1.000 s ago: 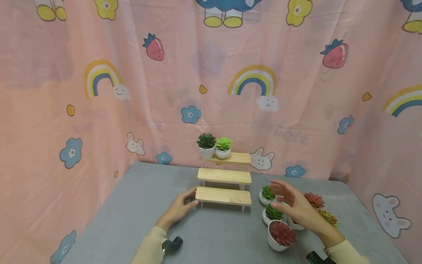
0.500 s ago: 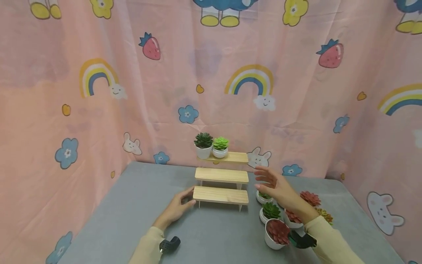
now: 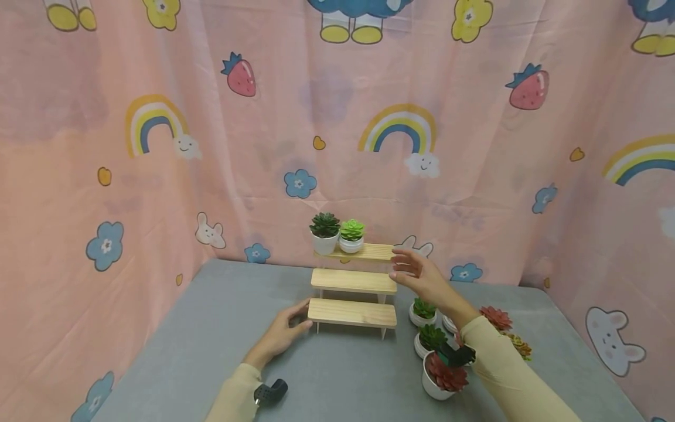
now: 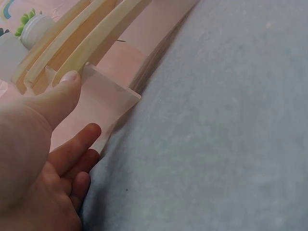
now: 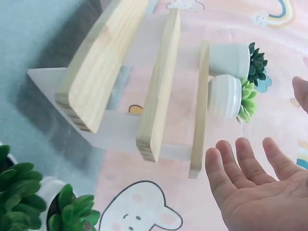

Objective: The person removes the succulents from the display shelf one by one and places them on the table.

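Note:
A three-step wooden stand (image 3: pixel 352 312) with pale planks and translucent side panels stands on the table. My left hand (image 3: pixel 279 334) rests against its left end; in the left wrist view the thumb touches the lowest plank's end and the loosely bent fingers lie by the side panel (image 4: pixel 103 96). On the top plank's left half sit a dark green potted succulent (image 3: pixel 324 233) and a smaller light green potted succulent (image 3: pixel 351 235). Beside the right ends of the upper planks is my right hand (image 3: pixel 424 281), fingers spread and holding nothing, as the right wrist view confirms.
Right of the stand are several potted succulents: two green ones (image 3: pixel 423 310) in white pots, a red one (image 3: pixel 443 378) in front, another red one (image 3: pixel 495 317) and a yellowish one (image 3: pixel 521 346) behind. A patterned pink curtain (image 3: pixel 337 117) hangs behind the grey table (image 3: pixel 211 316).
My right hand has moved left and upward from above the potted succulents to the right end of the stand. My left hand stays at the stand's left end.

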